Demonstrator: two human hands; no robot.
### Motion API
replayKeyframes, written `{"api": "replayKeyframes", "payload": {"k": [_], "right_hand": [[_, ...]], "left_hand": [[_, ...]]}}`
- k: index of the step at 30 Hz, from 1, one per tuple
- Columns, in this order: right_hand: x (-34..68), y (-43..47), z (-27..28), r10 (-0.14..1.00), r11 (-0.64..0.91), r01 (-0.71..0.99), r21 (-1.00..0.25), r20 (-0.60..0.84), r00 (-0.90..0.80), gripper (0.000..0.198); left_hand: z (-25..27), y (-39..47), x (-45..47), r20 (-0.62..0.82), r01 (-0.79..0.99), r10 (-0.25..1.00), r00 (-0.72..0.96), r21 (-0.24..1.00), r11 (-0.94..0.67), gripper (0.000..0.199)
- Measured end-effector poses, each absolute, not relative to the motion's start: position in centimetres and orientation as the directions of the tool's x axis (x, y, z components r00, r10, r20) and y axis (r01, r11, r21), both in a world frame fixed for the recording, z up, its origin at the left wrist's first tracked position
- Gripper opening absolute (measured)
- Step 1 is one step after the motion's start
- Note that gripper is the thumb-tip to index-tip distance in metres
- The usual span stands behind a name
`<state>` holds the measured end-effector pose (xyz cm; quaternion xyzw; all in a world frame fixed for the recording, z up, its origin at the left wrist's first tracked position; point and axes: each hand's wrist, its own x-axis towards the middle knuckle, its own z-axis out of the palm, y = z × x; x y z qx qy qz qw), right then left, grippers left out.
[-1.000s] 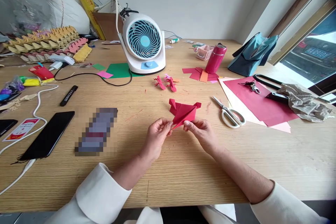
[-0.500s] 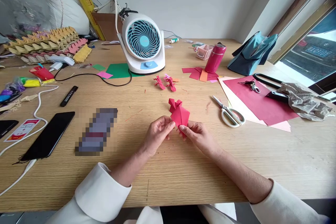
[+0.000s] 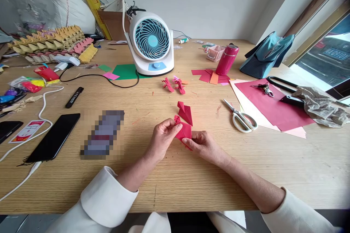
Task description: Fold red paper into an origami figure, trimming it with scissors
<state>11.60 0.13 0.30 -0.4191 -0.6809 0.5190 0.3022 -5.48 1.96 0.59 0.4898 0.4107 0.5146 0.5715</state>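
A partly folded red paper piece [image 3: 185,122] is held just above the wooden table [image 3: 175,174] near its front middle. My left hand [image 3: 162,139] pinches its left edge with thumb and fingers. My right hand [image 3: 203,145] grips its lower right corner from below. A pointed flap of the red paper sticks up and away from me. Two small finished red paper figures [image 3: 173,84] lie farther back on the table.
White-handled scissors [image 3: 240,118] lie to the right, beside red and pink paper sheets [image 3: 269,103]. A white desk fan [image 3: 151,43], a red bottle [image 3: 226,60] and a teal bag [image 3: 266,55] stand behind. At the left are a black phone [image 3: 54,137], a marker [image 3: 74,97] and cables.
The red paper has been turned and folded narrower, from a wide flat shape to an upright one. Both hands have shifted slightly toward me while holding it.
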Motion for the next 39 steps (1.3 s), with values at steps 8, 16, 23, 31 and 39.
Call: {"api": "replayKeyframes", "payload": {"k": [8,16,23,31,39], "right_hand": [[11.6,0.0,0.3,0.879,0.114,0.211,-0.971,0.0,-0.477,0.046],[11.3,0.3,1.2,0.922,0.045,0.175,-0.984,-0.026,-0.385,0.058],[11.6,0.2,1.1,0.902,0.04,0.156,-0.987,-0.032,-0.43,0.054],[11.6,0.3,0.8,0.903,0.043,0.176,-0.983,-0.037,-0.429,0.054],[11.4,0.1,-0.4,0.889,-0.02,0.181,-0.983,-0.101,-0.447,0.052]], "left_hand": [[0.8,1.9,-5.4,-0.005,-0.208,0.991,0.13,0.978,0.032,0.03],[1.3,1.4,-5.1,-0.05,-0.108,0.968,0.245,0.991,0.079,0.028],[1.2,1.6,-5.4,0.029,-0.002,0.958,0.284,1.0,-0.03,0.031],[1.3,1.8,-5.5,0.107,0.03,0.963,0.249,0.992,-0.119,0.031],[1.2,1.6,-5.1,0.05,-0.045,0.971,0.232,0.998,-0.04,0.033]]}}
